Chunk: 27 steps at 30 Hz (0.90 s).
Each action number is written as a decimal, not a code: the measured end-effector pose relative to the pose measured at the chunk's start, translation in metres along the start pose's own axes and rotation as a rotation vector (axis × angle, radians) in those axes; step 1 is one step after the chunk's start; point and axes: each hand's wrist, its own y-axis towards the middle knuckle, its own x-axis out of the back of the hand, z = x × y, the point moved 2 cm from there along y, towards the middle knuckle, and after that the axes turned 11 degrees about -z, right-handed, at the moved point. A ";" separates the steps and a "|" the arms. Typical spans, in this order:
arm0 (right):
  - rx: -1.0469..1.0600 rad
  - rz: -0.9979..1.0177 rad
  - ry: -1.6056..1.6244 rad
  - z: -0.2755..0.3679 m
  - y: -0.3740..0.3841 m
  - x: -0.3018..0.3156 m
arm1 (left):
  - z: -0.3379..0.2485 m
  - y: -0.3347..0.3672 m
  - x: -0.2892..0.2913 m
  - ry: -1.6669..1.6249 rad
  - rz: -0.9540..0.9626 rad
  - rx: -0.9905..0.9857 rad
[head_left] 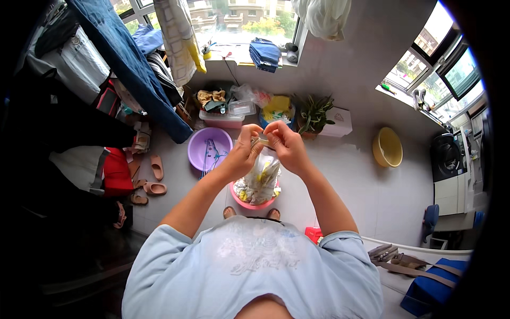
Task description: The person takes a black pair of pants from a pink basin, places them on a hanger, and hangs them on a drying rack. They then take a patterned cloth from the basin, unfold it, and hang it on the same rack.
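Observation:
A white patterned cloth (264,178) with yellow patches hangs from my two raised hands. Its lower part reaches down to a bunched heap of similar fabric in a pink basin (246,205) on the floor by my feet. The fingers of my left hand (244,151) are pinched at the cloth's upper edge. Close beside it, my right hand (287,147) grips the same edge, with the fingertips of both hands nearly meeting. A small pale strip shows between the hands; whether it is the cloth's hem or another thing, I cannot tell.
A purple basin (197,147) with several blue hangers stands ahead to the left. Potted plant (314,113), white box (338,123) and plastic bins line the wall. Yellow basin (387,147) lies to the right. Jeans (135,69) hang at left, above pink slippers (156,167).

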 end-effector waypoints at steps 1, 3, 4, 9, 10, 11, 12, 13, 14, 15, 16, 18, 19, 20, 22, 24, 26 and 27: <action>-0.008 -0.020 0.020 -0.002 0.000 0.002 | 0.001 0.000 0.002 0.066 0.053 -0.041; -0.044 0.036 0.064 -0.010 -0.003 0.004 | -0.003 0.006 0.006 0.197 0.162 -0.128; -0.067 0.074 0.107 -0.012 -0.006 0.003 | -0.007 0.008 0.007 0.186 0.082 -0.097; -0.191 0.195 0.468 -0.050 -0.020 -0.003 | -0.039 0.020 0.018 0.151 -0.030 -0.129; -0.246 0.210 0.516 -0.056 -0.026 -0.004 | -0.045 0.022 0.021 0.142 -0.047 -0.143; -0.273 0.202 0.534 -0.059 -0.033 -0.008 | -0.051 0.024 0.025 0.136 -0.061 -0.156; -0.286 0.174 0.479 -0.065 -0.039 -0.012 | -0.055 0.026 0.030 0.131 -0.096 -0.163; -0.299 0.146 0.425 -0.073 -0.045 -0.015 | -0.061 0.027 0.034 0.109 -0.107 -0.144; -0.222 0.041 0.274 -0.083 -0.050 -0.016 | -0.067 0.028 0.039 0.084 -0.114 -0.126; -0.144 -0.063 0.121 -0.095 -0.054 -0.017 | -0.073 0.030 0.042 0.058 -0.123 -0.109; -0.066 -0.167 -0.033 -0.107 -0.058 -0.017 | -0.077 0.030 0.045 0.057 -0.113 -0.103; 0.025 -0.308 -0.225 -0.124 -0.065 -0.020 | -0.089 0.029 0.049 0.032 -0.126 -0.154; 0.070 -0.381 -0.323 -0.132 -0.068 -0.020 | -0.095 0.029 0.051 0.019 -0.131 -0.181; 0.084 -0.439 -0.378 -0.145 -0.073 -0.021 | -0.098 0.031 0.055 -0.018 -0.162 -0.190; 0.087 -0.563 -0.532 -0.173 -0.093 -0.016 | -0.107 0.035 0.063 -0.119 -0.222 -0.168; -0.113 -0.605 -0.485 -0.180 -0.110 -0.010 | -0.100 0.039 0.076 -0.123 -0.265 -0.135; -0.192 -0.453 -0.310 -0.165 -0.121 -0.002 | -0.092 0.042 0.086 -0.091 -0.310 -0.084; -0.229 -0.381 -0.224 -0.158 -0.126 0.003 | -0.086 0.044 0.089 -0.078 -0.329 -0.061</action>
